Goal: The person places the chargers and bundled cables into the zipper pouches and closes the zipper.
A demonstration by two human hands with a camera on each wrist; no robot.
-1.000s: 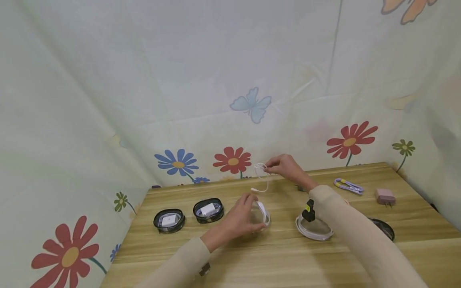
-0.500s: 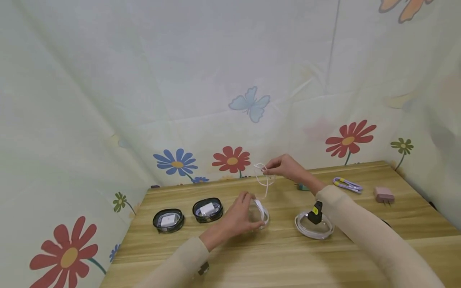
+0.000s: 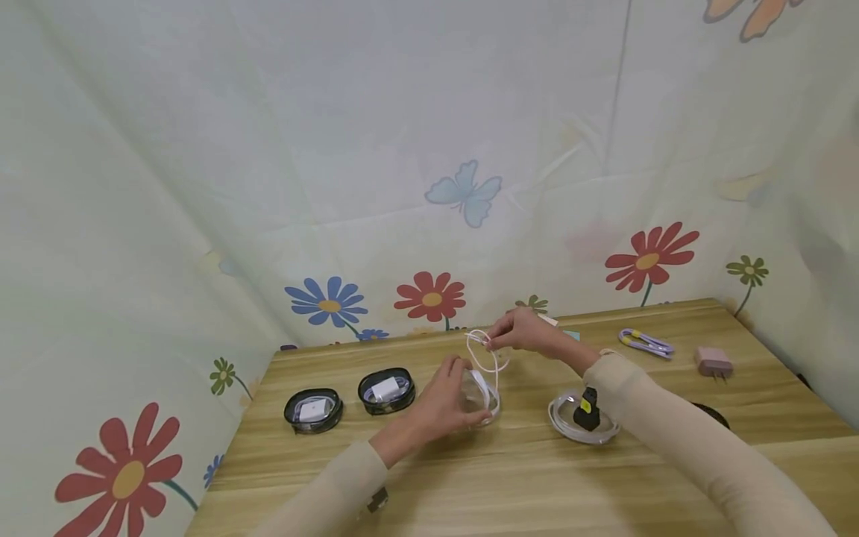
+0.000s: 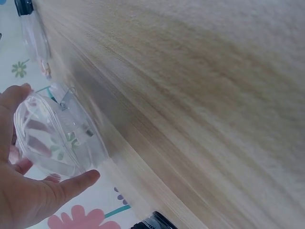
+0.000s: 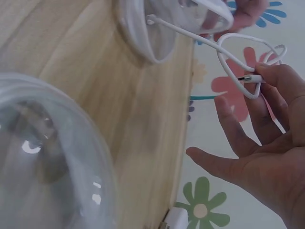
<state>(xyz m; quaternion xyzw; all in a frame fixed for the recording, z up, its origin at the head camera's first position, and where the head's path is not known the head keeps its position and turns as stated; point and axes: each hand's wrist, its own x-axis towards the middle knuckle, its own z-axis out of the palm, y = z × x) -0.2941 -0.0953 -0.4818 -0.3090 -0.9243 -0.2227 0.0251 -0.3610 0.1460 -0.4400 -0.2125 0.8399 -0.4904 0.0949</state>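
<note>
My left hand [image 3: 439,406] grips a small clear zip case [image 4: 62,143] with a white rim, thumb on one side and fingers on the other, standing it open on the table. Above and behind it, my right hand [image 3: 526,333] pinches a looped white charging cable [image 5: 183,32] between thumb and fingertips. One plug [image 5: 253,78] sticks out by those fingers, while the cable's other end hangs down into the case's mouth. A second clear case [image 3: 582,437] with a white rim lies on the table below my right wrist.
To the left stand two black-rimmed cases [image 3: 313,429], each with a white charger and a cable inside. A lilac cable [image 3: 646,344] with yellow ties, a pink charger [image 3: 714,361] and a teal item [image 3: 572,335] lie at right. My right sleeve partly covers a black case [image 3: 711,412].
My right hand has come lower and nearer with the cable, whose hanging end has gone from behind the clear case into its mouth. My left hand keeps its grip on the case.
</note>
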